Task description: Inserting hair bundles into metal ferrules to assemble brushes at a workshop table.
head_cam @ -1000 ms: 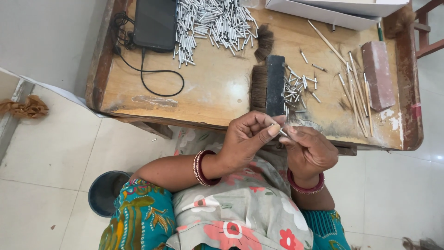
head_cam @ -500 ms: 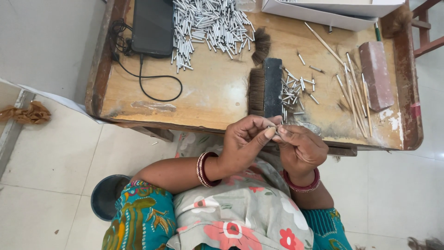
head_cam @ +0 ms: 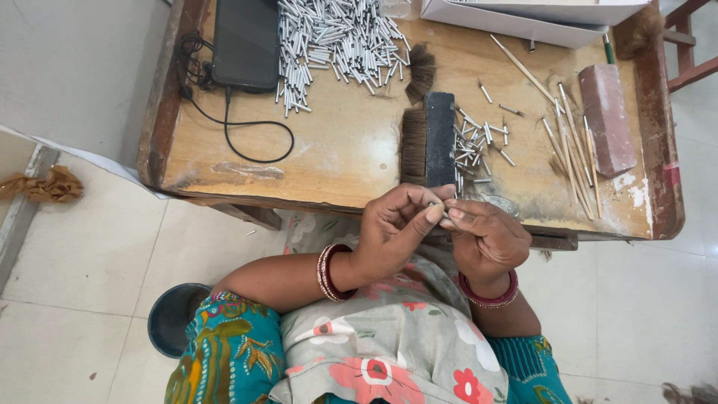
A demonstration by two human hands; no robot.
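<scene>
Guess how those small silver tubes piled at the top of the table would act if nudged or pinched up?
The silver tubes look round and smooth, so a nudge would likely send some rolling. They look thin and short, so probably light and stiff. Many lie crossed in the heap, so pinching up one may drag its neighbours. On the wooden table, the strays beside the black block seem easier to single out.

Bare wood [head_cam: 344, 146] between cable [head_cam: 247, 138] and brush [head_cam: 430, 138] — metal tubes [head_cam: 340, 37] crowding beyond.
</scene>
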